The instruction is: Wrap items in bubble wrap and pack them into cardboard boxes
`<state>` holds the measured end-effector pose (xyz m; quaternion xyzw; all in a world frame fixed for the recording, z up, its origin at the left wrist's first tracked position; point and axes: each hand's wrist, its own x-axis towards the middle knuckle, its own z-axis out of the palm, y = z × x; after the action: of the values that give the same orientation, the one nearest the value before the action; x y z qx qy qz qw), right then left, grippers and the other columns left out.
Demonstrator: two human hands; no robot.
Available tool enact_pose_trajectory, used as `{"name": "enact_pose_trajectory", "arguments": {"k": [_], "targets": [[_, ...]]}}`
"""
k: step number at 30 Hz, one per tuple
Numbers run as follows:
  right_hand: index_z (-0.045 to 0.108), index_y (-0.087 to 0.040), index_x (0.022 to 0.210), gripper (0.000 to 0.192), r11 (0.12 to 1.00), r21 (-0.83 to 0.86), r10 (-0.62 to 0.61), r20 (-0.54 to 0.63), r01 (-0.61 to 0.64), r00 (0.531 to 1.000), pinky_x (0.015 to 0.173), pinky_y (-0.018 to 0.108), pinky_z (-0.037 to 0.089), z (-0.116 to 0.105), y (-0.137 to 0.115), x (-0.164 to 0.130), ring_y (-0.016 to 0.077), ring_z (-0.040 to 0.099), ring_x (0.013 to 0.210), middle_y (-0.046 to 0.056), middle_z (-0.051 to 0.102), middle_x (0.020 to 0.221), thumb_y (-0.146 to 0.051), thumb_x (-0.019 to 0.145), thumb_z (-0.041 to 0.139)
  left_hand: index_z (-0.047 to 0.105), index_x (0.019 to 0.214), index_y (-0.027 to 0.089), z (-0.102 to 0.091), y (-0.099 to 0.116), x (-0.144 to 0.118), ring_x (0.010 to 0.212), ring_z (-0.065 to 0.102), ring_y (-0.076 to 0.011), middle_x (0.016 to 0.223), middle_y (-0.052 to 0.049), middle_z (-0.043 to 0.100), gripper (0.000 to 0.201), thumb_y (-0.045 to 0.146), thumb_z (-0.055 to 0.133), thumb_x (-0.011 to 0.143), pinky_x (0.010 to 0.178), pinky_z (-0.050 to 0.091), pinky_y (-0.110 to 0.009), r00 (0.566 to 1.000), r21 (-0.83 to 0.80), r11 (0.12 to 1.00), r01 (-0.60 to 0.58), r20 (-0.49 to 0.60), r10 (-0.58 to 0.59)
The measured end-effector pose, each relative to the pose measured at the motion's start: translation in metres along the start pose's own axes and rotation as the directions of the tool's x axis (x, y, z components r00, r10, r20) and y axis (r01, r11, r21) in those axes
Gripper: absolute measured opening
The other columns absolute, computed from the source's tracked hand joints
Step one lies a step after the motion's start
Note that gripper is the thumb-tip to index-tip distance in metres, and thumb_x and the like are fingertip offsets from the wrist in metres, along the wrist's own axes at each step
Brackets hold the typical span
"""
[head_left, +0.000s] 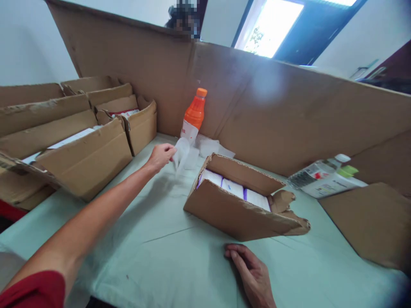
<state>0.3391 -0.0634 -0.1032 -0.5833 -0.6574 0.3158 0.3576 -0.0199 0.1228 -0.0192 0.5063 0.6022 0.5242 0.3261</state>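
The left hand [161,156] reached out to the middle of the frame, its fingers pressed together in a pinch on a clear plastic wrapper [181,155]. The wrapper hung blurred from the fingertips, just left of an orange bottle [193,116] that stood upright against a tall cardboard wall [289,111]. More crumpled clear plastic [208,146] lay on the bench [154,256] at the foot of the bottle.

The right hand [253,276] rested at the bottom centre of the frame, flat on the bench, palm down, fingers loosely together and holding nothing. It lay just below an open carton [237,214], near it but not touching. The carton sat right of centre, tilted, with torn flaps at its right end. Inside it stood a row of white packs [234,187] with purple edges.

At the left of the frame several bigger cardboard boxes [86,158] stood side by side, open at the top, with white packs or papers showing in them. At the right, a clear bottle [317,173] with a white cap lay on its side beside a flat cardboard sheet [369,222]. The bench wore a pale green cover. Above the wall, upper middle, part of another person [183,15] showed, blurred, and a bright window [269,28] lay to the right of that.
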Motion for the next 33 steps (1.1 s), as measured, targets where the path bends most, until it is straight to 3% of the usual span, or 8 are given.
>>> {"name": "enact_pose_trajectory", "arguments": {"k": [7, 13, 17, 21, 23, 26, 28, 33], "targets": [[0.076, -0.021, 0.088, 0.043, 0.999, 0.034, -0.003, -0.004, 0.003, 1.0, 0.07, 0.037, 0.06, 0.007, -0.003, 0.003, 0.0263, 0.073, 0.072, 0.008, 0.077, 0.075, -0.062, 0.084, 0.064, 0.064, 0.071, 0.018, -0.066, -0.017, -0.132, 0.067, 0.055, -0.0123, 0.071, 0.001, 0.062, 0.03, 0.045, 0.073, 0.061, 0.064, 0.046, -0.025, 0.969, -0.371, 0.926, 0.074, -0.192, -0.154], [0.073, -0.019, 0.091, 0.037, 0.999, 0.031, -0.015, 0.033, 0.014, 0.999, 0.074, 0.037, 0.059, 0.01, -0.018, 0.0, 0.0246, 0.073, 0.076, 0.008, 0.078, 0.08, -0.054, 0.086, 0.062, 0.061, 0.066, 0.019, -0.095, -0.017, -0.204, 0.064, 0.056, -0.0125, 0.068, 0.002, 0.06, 0.025, 0.038, 0.074, 0.057, 0.06, 0.048, -0.024, 0.93, -0.555, 0.821, 0.133, -0.217, -0.297], [0.067, -0.022, 0.122, 0.038, 0.973, -0.04, -0.223, 0.122, 0.229, 0.967, 0.088, 0.04, 0.058, 0.016, -0.062, -0.013, 0.0259, 0.07, 0.105, 0.011, 0.074, 0.12, -0.041, 0.089, 0.064, 0.064, 0.062, 0.019, -0.096, -0.007, -0.237, 0.058, 0.056, -0.0131, 0.062, 0.001, 0.061, 0.021, 0.036, 0.076, 0.059, 0.056, 0.047, -0.025, 0.947, -0.597, 0.757, 0.264, 0.013, -0.321], [0.036, -0.025, 0.156, 0.083, 0.806, -0.012, -0.573, 0.237, 0.592, 0.785, 0.116, 0.052, 0.039, 0.042, -0.115, -0.011, 0.0314, 0.04, 0.147, 0.014, 0.041, 0.161, -0.036, 0.083, 0.074, 0.068, 0.064, 0.019, -0.084, 0.011, -0.258, 0.085, 0.07, -0.0257, 0.095, -0.011, 0.077, 0.024, 0.041, 0.077, 0.066, 0.069, 0.053, -0.034, 0.929, -0.457, 0.827, 0.328, 0.317, -0.193], [0.034, -0.023, 0.157, 0.086, 0.773, 0.025, -0.614, 0.278, 0.634, 0.738, 0.117, 0.055, 0.036, 0.06, -0.127, -0.002, 0.0319, 0.044, 0.144, 0.015, 0.047, 0.157, -0.032, 0.081, 0.073, 0.069, 0.066, 0.019, -0.08, 0.022, -0.264, 0.098, 0.07, -0.0304, 0.113, -0.014, 0.076, 0.026, 0.043, 0.077, 0.07, 0.078, 0.054, -0.038, 0.901, -0.418, 0.857, 0.301, 0.42, -0.112], [0.055, -0.022, 0.142, 0.055, 0.879, 0.087, -0.473, 0.285, 0.469, 0.834, 0.106, 0.05, 0.047, 0.074, -0.121, 0.012, 0.0272, 0.065, 0.116, 0.01, 0.073, 0.123, -0.025, 0.087, 0.061, 0.07, 0.07, 0.02, -0.088, 0.034, -0.269, 0.089, 0.072, -0.0292, 0.109, -0.013, 0.077, 0.027, 0.046, 0.077, 0.074, 0.074, 0.054, -0.039, 0.877, -0.475, 0.832, 0.286, 0.479, -0.028], [0.07, -0.022, 0.119, 0.032, 0.94, 0.143, -0.34, 0.308, 0.31, 0.889, 0.095, 0.042, 0.053, 0.066, -0.108, 0.015, 0.0242, 0.069, 0.101, 0.007, 0.077, 0.105, -0.027, 0.09, 0.057, 0.07, 0.07, 0.02, -0.1, 0.038, -0.268, 0.082, 0.071, -0.0279, 0.101, -0.012, 0.077, 0.028, 0.046, 0.077, 0.073, 0.069, 0.054, -0.038, 0.883, -0.498, 0.812, 0.305, 0.467, -0.045], [0.076, -0.019, 0.09, 0.031, 0.987, 0.162, -0.095, 0.512, 0.012, 0.854, 0.074, 0.029, 0.052, -0.001, -0.076, 0.007, 0.02, 0.067, 0.081, 0.005, 0.075, 0.086, -0.047, 0.087, 0.064, 0.065, 0.069, 0.018, -0.111, 0.028, -0.249, 0.068, 0.066, -0.0197, 0.083, -0.006, 0.075, 0.034, 0.047, 0.082, 0.069, 0.063, 0.05, -0.028, 0.865, -0.4, 0.787, 0.47, 0.387, -0.32]]}}
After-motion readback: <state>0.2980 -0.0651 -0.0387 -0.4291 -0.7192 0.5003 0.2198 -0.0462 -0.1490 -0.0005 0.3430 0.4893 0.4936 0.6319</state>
